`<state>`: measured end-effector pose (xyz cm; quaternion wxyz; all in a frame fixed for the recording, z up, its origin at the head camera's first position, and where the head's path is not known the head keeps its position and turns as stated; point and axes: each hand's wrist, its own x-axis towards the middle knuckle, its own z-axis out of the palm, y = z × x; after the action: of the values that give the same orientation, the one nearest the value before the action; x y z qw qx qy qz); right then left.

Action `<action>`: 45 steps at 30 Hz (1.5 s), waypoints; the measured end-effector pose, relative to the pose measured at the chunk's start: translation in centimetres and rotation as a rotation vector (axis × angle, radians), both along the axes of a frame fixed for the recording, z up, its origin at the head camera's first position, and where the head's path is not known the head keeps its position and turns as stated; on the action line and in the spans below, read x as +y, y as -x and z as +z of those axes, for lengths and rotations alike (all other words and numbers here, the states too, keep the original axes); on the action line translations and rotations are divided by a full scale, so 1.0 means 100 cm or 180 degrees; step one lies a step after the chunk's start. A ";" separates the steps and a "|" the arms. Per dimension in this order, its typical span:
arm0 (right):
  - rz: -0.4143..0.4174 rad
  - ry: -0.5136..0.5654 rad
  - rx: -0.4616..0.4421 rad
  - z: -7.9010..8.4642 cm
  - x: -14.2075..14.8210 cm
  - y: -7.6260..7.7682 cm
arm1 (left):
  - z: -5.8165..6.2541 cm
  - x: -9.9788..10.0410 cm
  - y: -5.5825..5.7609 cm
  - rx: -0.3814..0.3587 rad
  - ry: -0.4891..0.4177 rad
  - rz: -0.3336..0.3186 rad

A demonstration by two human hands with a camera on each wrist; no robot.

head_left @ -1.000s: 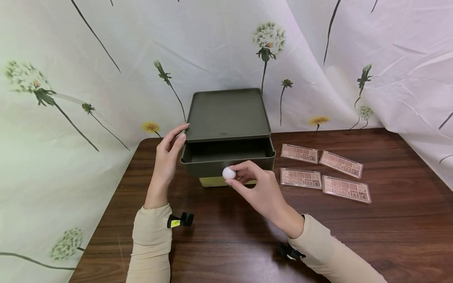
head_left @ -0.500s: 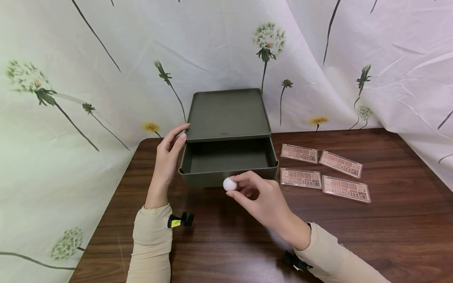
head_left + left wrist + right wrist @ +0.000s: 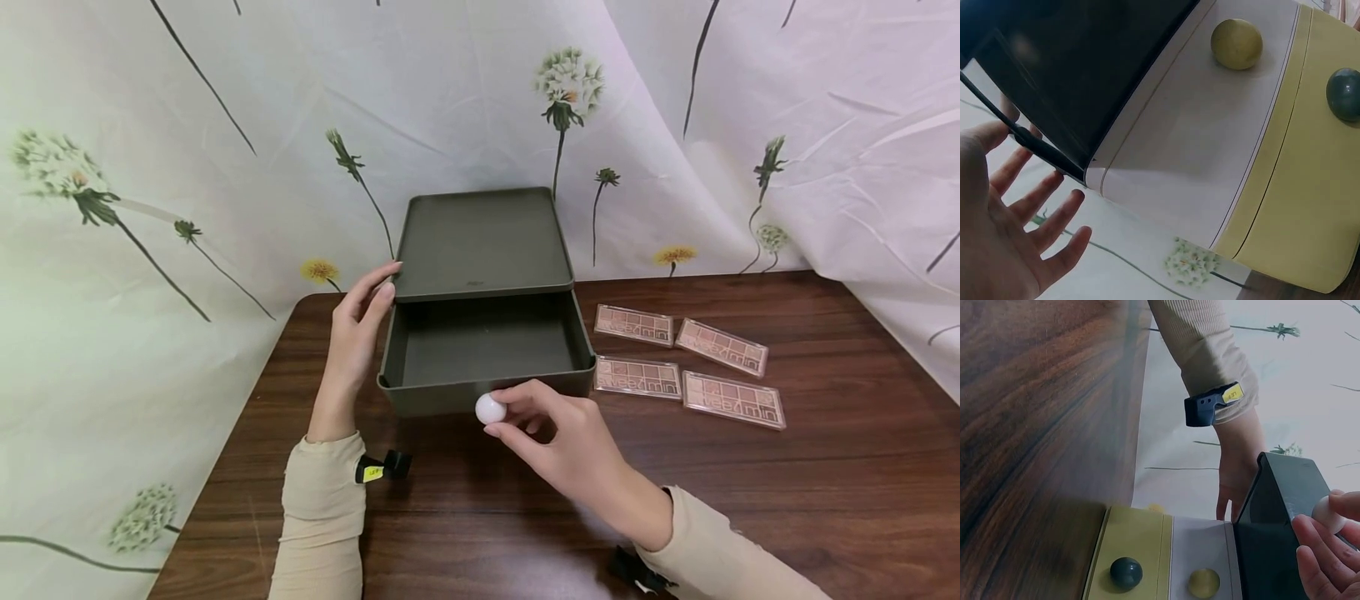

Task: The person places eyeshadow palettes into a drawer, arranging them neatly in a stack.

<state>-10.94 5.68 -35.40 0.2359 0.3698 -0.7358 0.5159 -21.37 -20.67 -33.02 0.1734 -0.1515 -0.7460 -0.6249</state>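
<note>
A drawer cabinet with a dark green top (image 3: pixel 483 242) stands against the cloth. Its dark green top drawer (image 3: pixel 491 342) is pulled well out, and nothing shows inside. My right hand (image 3: pixel 576 446) pinches this drawer's round white knob (image 3: pixel 491 409) between thumb and fingers. At the cabinet's left front edge, my left hand (image 3: pixel 354 346) rests its fingertips against the side. The left wrist view shows those fingers spread and fairly straight. Below the open drawer sit a pale drawer (image 3: pixel 1185 131) with a yellow knob (image 3: pixel 1236 44) and a yellow drawer (image 3: pixel 1291 206) with a dark green knob (image 3: pixel 1344 97), both closed.
Several clear-lidded makeup palettes (image 3: pixel 732 400) lie flat on the dark wooden table (image 3: pixel 840 467), right of the cabinet. A white cloth (image 3: pixel 465 100) with a dandelion print hangs behind and at the sides. Each wrist wears a small black camera mount (image 3: pixel 384 467).
The top drawer has slid further out toward me, and my right hand has come back with it, holding the white knob throughout. My left hand has stayed in place.
</note>
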 end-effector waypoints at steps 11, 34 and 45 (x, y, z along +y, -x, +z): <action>0.0040 -0.0031 0.0029 -0.003 0.001 -0.005 | 0.000 0.000 0.001 0.0016 0.0004 0.0000; 0.0132 -0.0128 0.0125 -0.005 0.047 -0.014 | -0.002 -0.001 -0.001 -0.0013 0.0076 -0.0037; -0.0123 -0.0364 0.0157 -0.027 0.109 -0.003 | -0.002 -0.002 -0.001 -0.0021 0.0111 -0.0013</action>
<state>-10.69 16.60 -38.11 0.2424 0.3810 -0.7650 0.4591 -21.28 -20.91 -33.23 0.1669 -0.1540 -0.7570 -0.6126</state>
